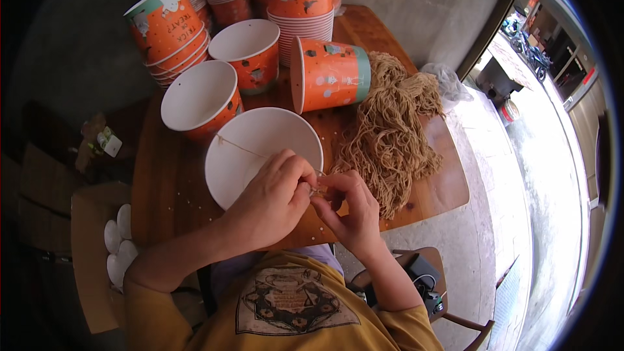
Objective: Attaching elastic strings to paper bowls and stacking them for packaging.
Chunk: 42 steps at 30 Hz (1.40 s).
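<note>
A paper bucket with a white inside [227, 172] sits at the near edge of the table, its mouth turned up toward me. A thin tan cord [242, 148] runs from a spot on its far left rim across the opening to my hands. At the bucket's right rim my left hand [276, 188] is closed, fingertips pinching the cord. My right hand [351, 208] meets it there, thumb and fingers pinched on the cord too. The fingers partly hide the cord's end and that side of the rim. Right of the bucket lies a big tangled heap of tan cords [393, 146].
Behind stand two open orange buckets [255, 73] [224, 112], and one lies on its side [331, 77]. Nested stacks of buckets [172, 29] [302, 0] line the wall. A cardboard box [91, 253] holding white round pieces is at lower left; a wooden chair [432, 273] is at right.
</note>
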### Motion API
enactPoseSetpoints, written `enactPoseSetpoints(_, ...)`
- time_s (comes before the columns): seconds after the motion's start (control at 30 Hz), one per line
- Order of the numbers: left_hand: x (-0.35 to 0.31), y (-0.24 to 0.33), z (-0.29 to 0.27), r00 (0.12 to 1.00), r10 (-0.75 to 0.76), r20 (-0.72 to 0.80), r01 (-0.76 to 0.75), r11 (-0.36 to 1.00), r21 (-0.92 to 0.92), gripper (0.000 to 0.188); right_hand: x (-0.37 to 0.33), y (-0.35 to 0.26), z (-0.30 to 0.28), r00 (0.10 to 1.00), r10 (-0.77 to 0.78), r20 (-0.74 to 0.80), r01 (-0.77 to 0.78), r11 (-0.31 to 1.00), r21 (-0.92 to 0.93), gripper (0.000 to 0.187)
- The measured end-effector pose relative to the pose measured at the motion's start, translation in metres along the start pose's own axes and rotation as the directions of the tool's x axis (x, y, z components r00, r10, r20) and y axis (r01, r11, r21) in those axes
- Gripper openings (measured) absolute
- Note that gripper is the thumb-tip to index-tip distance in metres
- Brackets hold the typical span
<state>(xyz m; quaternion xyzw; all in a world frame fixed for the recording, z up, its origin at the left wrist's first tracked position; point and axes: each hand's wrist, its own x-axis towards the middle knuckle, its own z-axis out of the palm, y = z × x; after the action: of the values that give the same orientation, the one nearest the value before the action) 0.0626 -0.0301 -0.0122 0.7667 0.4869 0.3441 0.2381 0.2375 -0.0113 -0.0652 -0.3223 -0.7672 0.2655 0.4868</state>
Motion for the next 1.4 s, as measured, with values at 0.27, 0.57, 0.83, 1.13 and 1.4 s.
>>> enactPoseSetpoints(0.27, -0.001, 0.000, 0.000, 0.999, 0.039, -0.024, -0.039, 0.999, 0.021, 0.009, -0.002, -0.001, -0.001, 0.995, -0.077, -0.062, 0.065, 0.982, -0.175, 0.026)
enactPoseSetpoints(0.57, -0.002, 0.000, 0.000, 0.997, 0.068, -0.036, -0.064, 0.994, 0.090, 0.010, -0.009, 0.002, -0.001, 0.999, -0.025, -0.040, 0.021, 0.995, -0.094, 0.028)
enactPoseSetpoints(0.83, -0.006, 0.000, -0.004, 0.998, 0.062, -0.004, -0.061, 0.992, 0.111, 0.013, -0.014, 0.007, -0.001, 0.998, -0.066, -0.006, 0.065, 0.992, -0.108, 0.025)
enactPoseSetpoints(1.13, -0.041, 0.014, -0.035, 0.986, 0.062, 0.156, -0.099, 0.965, 0.243, 0.027, 0.021, -0.021, -0.058, 0.953, -0.082, 0.290, 0.177, 0.932, -0.318, 0.023)
enactPoseSetpoints(1.4, -0.066, 0.012, -0.050, 0.976, 0.207, 0.073, -0.217, 0.864, 0.454, 0.016, 0.050, -0.020, -0.022, 0.893, -0.319, 0.318, 0.376, 0.916, -0.138, 0.018)
